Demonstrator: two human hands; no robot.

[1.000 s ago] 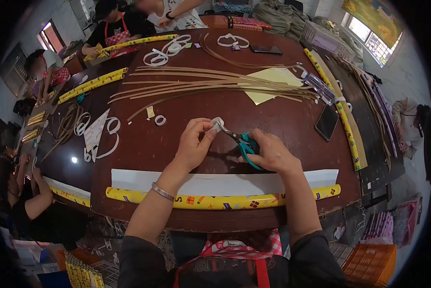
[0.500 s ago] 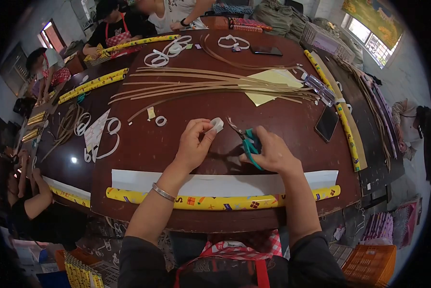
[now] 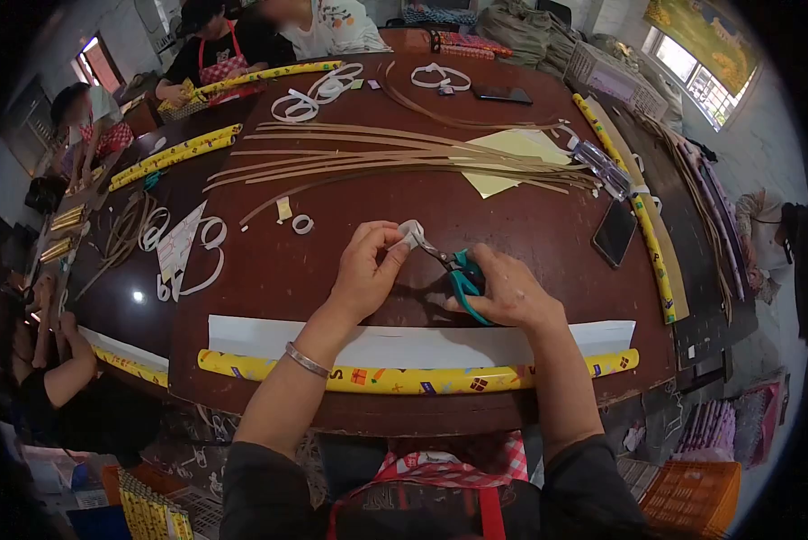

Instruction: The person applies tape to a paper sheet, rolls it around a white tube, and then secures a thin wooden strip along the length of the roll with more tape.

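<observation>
My left hand (image 3: 368, 268) pinches a small white loop (image 3: 412, 232), which looks like a coil of tape or ribbon, between thumb and fingers. My right hand (image 3: 510, 286) grips a pair of scissors (image 3: 465, 290) with teal handles, thumb and fingers in the loops. The tips of the blades are right at the white loop. Below both hands, along the table's near edge, lies a roll of yellow patterned wrapping paper (image 3: 404, 380); its white underside (image 3: 422, 345) is partly unrolled, and my forearms cross over it.
Long brown strips (image 3: 350, 157) stretch across the middle of the brown table (image 3: 332, 202), over a yellow sheet (image 3: 485, 184). A small white ring (image 3: 303, 224) lies left of my hands, a phone (image 3: 614, 232) to the right. Co-workers (image 3: 219, 54) sit at the far side and left.
The scissors have moved left and their blades have closed in from beside the white loop to right at it. My left hand has stayed nearly in place.
</observation>
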